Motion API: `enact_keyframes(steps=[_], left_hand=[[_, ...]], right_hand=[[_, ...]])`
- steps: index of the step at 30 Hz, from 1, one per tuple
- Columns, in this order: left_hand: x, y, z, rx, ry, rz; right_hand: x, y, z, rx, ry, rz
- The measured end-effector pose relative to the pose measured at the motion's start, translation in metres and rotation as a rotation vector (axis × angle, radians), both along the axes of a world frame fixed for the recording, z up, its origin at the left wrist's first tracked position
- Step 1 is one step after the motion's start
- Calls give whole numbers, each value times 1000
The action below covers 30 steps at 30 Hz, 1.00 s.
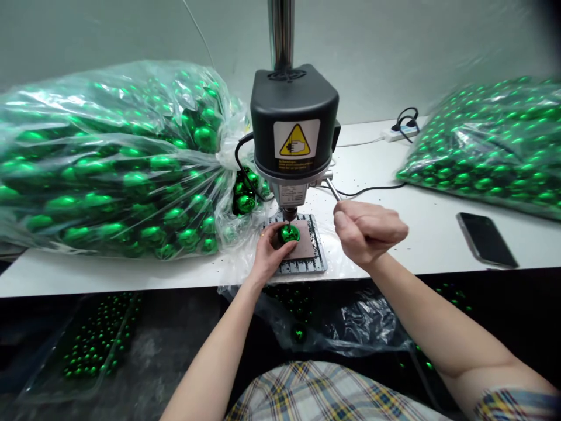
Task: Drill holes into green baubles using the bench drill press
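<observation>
Head view, green ball: the shiny green ball (295, 235) sits on the brown pad (305, 248), over the slotted base plate (322, 261) of the drill press (294, 140), directly under the chuck (290, 214). The bit comes down to its top; whether it has gone in is too small to tell.
Left hand: the left hand (268, 251) has its grip closed to about the ball's width, thumb on the near side and fingers round the far left, holding it against the pad.
Right hand: the right hand (368, 228) has its grip folded into a fist round the end of the feed lever (333, 190).
Handling: the ball looks light, thin-shelled and stiff, so probably brittle; its mirror-smooth skin is likely slippery, and its roundness would let it roll or spin.
Where to hold: low on the sides, around the widest part, with light, even pressure; fingers best kept off the top, near the bit.
Worktop: on the white worktop (372, 164), a large clear bag (109, 181) of similar balls lies left of the press, another full bag (491, 155) right, and a phone (487, 241) near the front edge.
</observation>
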<state>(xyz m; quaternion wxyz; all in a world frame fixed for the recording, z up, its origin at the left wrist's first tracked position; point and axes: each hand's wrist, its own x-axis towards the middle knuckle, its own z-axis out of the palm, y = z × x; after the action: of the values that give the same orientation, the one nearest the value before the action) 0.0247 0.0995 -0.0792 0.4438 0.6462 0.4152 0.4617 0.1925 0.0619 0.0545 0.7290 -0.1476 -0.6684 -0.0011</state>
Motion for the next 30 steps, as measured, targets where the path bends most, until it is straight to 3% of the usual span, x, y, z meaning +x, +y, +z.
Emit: enact_keyframes(steps=[4,7,10,12,14,16,19,21,23,26,28,30], left_hand=[[2,1,3,-10,4,18],[3,-7,8,38,21,104],[0,-32,10,281,116,292],[-3,-58,4,539,211,318],[-5,-85,-9,784,337,173],[-5,-106,-25,961,529,-58],[-2,-121,-47,931,851,-288],[-1,-121,-56,866,910,-342],[-3,-116,-58,852,815,-377],[-13,-98,-45,814,587,-350],[-22,-73,-24,747,481,-154],[-31,-36,3,626,431,162]], right_hand=[[-4,11,33,-105,281,6],[-3,26,64,-210,320,44],[0,36,81,-329,331,51],[0,39,85,-349,356,90],[0,40,84,-338,375,149],[0,40,83,-326,380,183],[2,42,81,-299,380,185],[3,44,79,-294,361,177],[4,44,78,-290,348,177],[5,44,77,-283,347,175],[5,43,77,-280,339,167],[5,43,78,-287,328,155]])
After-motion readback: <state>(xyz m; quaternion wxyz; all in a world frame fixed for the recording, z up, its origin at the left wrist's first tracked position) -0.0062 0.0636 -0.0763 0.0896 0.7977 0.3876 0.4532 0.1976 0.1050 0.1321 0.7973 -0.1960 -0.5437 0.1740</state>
